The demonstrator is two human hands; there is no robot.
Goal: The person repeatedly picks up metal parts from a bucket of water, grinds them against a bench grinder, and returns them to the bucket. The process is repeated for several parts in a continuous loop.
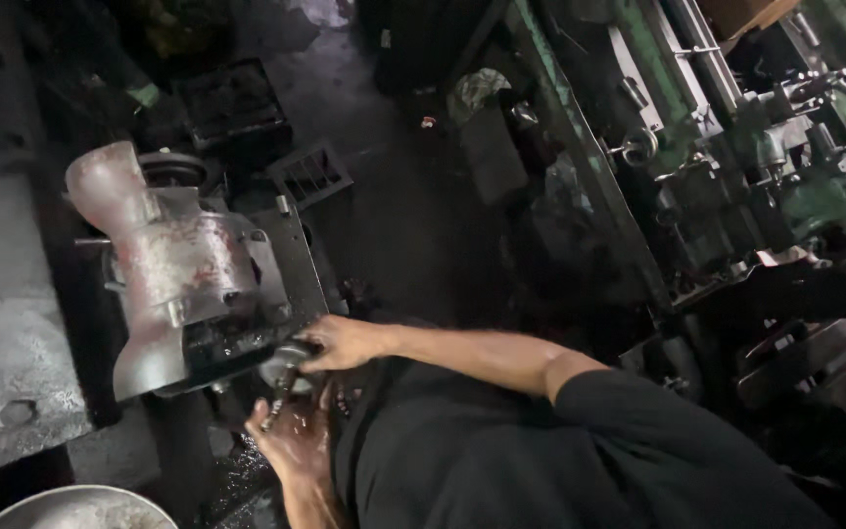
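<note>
Far left: pale concrete slab (2, 333), rough, stained. Bottom left corner: rim of a round metal basin (80, 504), only partly in view. Just right of the slab: grey cast-metal machine housing (164, 269), rust-red patches, flared at top and bottom, sitting on a dark oily base plate (291, 260). Behind it, a dark pulley-like round part (173, 168), half hidden. Further back: black slotted crate (232, 98) and a small grated piece (310, 174) on wet dark floor.

Centre bottom: both hands at the lower right corner of the housing. Which hand is which not certain from this angle, since view is tilted; upper hand taken as right, lower as left. Right hand (340, 343) on top, fingers curled together over a small round metal part (286, 360), gripping it, right at the edge of the base plate. Left hand (296, 441) below, palm up, wet and shiny, fingers bent around a short threaded bolt-like piece (276, 400) just under the round part; whether clamped tight or loosely cupped cannot tell. Round part and bolt touching or nearly so, exact contact unclear in the dark.

Black sleeve (638, 431) and black shirt filling lower centre to right.

Right side: green-painted lathe-type machine (736, 167), levers, handles, grimy bed. Cardboard box corner (741, 15) at top right.
</note>
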